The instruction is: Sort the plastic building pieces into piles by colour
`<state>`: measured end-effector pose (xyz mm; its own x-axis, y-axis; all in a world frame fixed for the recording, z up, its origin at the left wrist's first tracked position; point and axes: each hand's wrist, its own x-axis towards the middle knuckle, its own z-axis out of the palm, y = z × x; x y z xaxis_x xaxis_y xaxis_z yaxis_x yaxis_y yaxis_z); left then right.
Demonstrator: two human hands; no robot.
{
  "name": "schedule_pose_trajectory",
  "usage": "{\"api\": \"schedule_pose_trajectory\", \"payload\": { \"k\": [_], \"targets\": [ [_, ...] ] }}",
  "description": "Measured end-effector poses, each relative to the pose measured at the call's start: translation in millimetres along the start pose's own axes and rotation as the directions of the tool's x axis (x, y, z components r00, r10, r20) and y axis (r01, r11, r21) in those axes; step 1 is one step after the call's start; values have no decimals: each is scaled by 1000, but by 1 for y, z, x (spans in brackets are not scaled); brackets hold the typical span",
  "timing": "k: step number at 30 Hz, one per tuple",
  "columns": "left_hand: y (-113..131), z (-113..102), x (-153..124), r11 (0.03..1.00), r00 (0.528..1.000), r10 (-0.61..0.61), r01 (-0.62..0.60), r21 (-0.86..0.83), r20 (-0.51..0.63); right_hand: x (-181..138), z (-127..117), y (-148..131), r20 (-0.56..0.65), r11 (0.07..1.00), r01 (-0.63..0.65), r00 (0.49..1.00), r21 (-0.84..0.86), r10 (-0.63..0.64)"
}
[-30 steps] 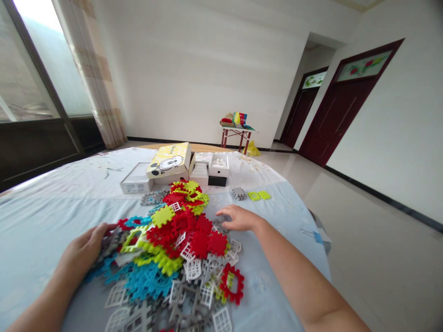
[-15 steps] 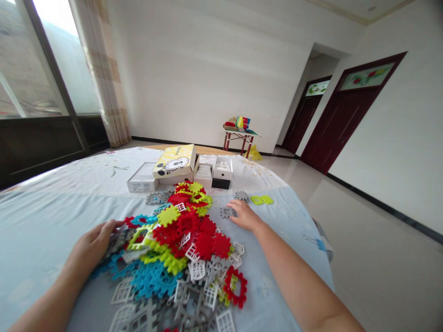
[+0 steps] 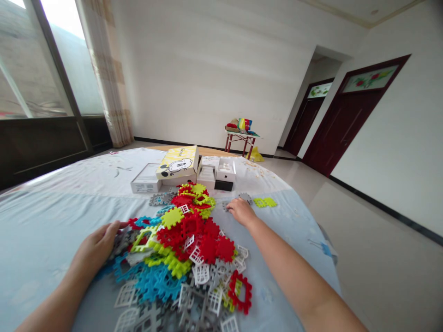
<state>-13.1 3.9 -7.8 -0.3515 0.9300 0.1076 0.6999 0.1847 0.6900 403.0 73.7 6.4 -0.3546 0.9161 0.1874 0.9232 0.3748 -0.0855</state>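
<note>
A heap of interlocking plastic building pieces (image 3: 192,226) in red, lime green, blue, grey and white lies in front of me. At the heap's left edge rests my left hand (image 3: 98,242), fingers stretched out. Its fingertips touch the edge near a red piece (image 3: 133,223), with grey pieces partly under the hand. To the right of the heap, my right hand (image 3: 242,212) has curled fingers on a grey building piece (image 3: 224,205), which it largely covers. Just beyond that hand lies a solid grey piece (image 3: 245,197). Beside it are joined lime green pieces (image 3: 265,202).
Behind the heap stand a yellow cartoon box (image 3: 178,162), an open white box (image 3: 145,179) and small white boxes (image 3: 206,175), one near a black box (image 3: 223,185). A light blue cloth (image 3: 44,230) covers the round table. A small table (image 3: 242,134) stands by the far wall.
My right hand has moved slightly over the grey piece, hiding more of it, and its fingers are more curled. My left hand stays at the heap's edge. The view has shifted slightly.
</note>
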Motion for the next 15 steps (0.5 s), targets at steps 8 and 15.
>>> {"api": "schedule_pose_trajectory", "payload": {
  "k": [8, 15],
  "targets": [
    [0, 1, -1, 999, 998, 51, -51, 20, -32, 9, 1, -1, -54, 962, -236, 972, -137, 230],
    [1, 1, -1, 1000, 1000, 15, -15, 15, 8, 0, -2, -5, -148, 969, -231, 965, -92, 216]
  ]
}}
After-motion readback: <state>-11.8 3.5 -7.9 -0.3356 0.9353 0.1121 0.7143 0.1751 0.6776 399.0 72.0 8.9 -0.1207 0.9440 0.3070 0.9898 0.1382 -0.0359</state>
